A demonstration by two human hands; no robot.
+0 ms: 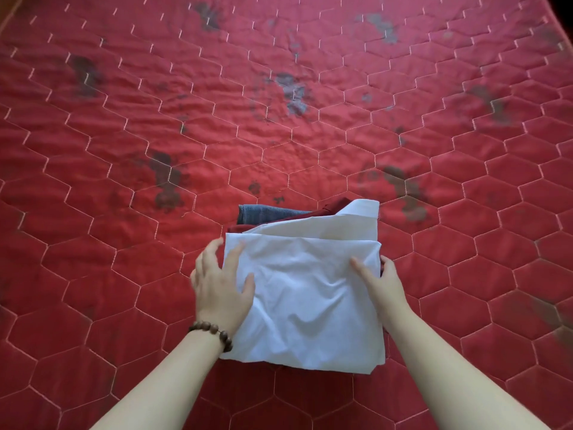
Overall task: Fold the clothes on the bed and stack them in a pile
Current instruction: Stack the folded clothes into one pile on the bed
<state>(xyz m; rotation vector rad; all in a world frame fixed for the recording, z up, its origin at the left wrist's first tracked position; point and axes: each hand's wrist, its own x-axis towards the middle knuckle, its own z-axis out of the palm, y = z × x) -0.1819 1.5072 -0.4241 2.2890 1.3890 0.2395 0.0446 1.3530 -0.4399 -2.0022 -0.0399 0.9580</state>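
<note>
A folded white garment (305, 293) lies on top of a small pile on the red quilted bed (217, 119). Under it, at the far edge, a dark red garment (313, 215) and a blue denim one (263, 212) peek out. My left hand (221, 282), with a bead bracelet at the wrist, rests spread on the white garment's left edge, fingers fairly straight. My right hand (379, 279) holds the right edge, thumb on top and fingers tucked down the side of the pile.
The red quilt with hexagon stitching and dark grey stains stretches all around the pile. A strip of the bed's edge shows at the far left corner (6, 13). No other loose clothes are in view.
</note>
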